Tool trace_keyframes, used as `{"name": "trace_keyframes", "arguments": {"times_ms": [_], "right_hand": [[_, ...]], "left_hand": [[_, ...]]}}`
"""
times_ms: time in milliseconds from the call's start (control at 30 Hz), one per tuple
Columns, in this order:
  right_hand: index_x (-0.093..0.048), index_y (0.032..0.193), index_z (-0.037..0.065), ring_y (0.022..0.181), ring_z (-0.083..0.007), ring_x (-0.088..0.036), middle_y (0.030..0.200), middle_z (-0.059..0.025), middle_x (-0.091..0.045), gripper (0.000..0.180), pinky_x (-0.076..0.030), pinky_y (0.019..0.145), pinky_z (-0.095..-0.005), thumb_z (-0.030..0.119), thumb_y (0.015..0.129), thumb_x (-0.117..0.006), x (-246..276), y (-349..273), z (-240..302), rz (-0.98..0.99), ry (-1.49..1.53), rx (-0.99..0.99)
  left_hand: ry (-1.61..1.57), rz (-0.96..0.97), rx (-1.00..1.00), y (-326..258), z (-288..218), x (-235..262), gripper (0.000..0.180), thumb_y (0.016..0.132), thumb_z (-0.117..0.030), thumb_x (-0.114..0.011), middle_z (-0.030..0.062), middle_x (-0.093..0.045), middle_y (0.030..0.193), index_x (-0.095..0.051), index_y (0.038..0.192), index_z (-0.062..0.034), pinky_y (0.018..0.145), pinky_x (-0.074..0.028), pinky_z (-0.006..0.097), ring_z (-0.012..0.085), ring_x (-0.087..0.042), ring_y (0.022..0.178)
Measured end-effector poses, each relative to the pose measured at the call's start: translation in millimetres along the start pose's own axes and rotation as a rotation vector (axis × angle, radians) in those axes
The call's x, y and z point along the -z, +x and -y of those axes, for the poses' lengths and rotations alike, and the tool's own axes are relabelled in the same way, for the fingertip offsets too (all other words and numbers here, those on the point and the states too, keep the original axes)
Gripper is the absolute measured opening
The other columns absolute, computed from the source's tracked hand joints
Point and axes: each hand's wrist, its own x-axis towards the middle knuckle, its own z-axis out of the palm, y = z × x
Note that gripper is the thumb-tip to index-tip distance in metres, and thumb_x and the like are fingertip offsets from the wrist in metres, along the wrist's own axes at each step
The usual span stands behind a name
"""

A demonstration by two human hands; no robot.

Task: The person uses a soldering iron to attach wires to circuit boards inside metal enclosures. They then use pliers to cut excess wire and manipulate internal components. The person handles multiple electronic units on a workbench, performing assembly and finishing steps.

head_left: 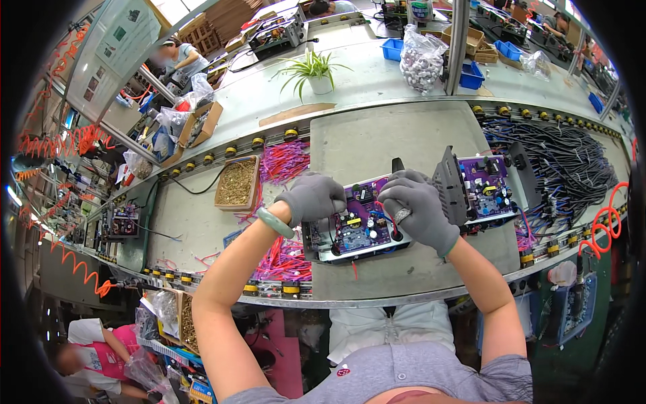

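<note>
An open metal housing with a purple circuit board (360, 225) lies in front of me on a grey board. My left hand (315, 198), in a grey glove, is at its upper left corner with fingers curled together; what they pinch, if anything, is hidden. At its right end my gloved right hand (418, 210) is closed, close to red wires (385, 207) rising from the board. Its curled fingers hide whatever is in them. To the right stands a second open housing with a purple board (479, 187), its dark end panels upright.
Pink-and-purple wire bundles (286, 161) and a box of small brass-coloured parts (237, 184) are on the left. Black cables (562, 161) are heaped at the right. Beyond the roller rail stand a potted plant (320, 82) and a bag of parts (422, 60). Other people work nearby.
</note>
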Motion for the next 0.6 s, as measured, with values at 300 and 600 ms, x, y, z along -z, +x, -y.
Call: {"name": "trace_keyframes", "arguments": {"times_ms": [300, 600], "right_hand": [[-0.071, 0.084, 0.013, 0.100, -0.0234, -0.065, 0.092, -0.0021, -0.072, 0.004, -0.044, 0.095, -0.0389, 0.013, 0.081, -0.072, -0.3, -2.4, 5.3, -0.040, 0.014, 0.010], [-0.073, 0.087, 0.013, 0.103, -0.0239, -0.064, 0.093, -0.0026, -0.072, 0.005, -0.045, 0.097, -0.0396, 0.013, 0.082, -0.071, -1.8, -3.5, 4.5, -0.048, 0.011, -0.016]], "left_hand": [[0.231, 0.335, 0.075, 12.2, -4.6, 22.9, 0.043, 0.079, -0.055, -0.069, 0.0093, -0.073, 0.085, -0.078, 0.093, -0.0155, 0.097, -0.038, 0.043, 0.0272, -0.068, 0.089], [0.167, 0.166, 0.081, 11.4, -8.7, 24.4, 0.041, 0.078, -0.046, -0.075, 0.0112, -0.073, 0.084, -0.075, 0.096, -0.0091, 0.082, -0.049, 0.038, 0.0246, -0.069, 0.082]]}}
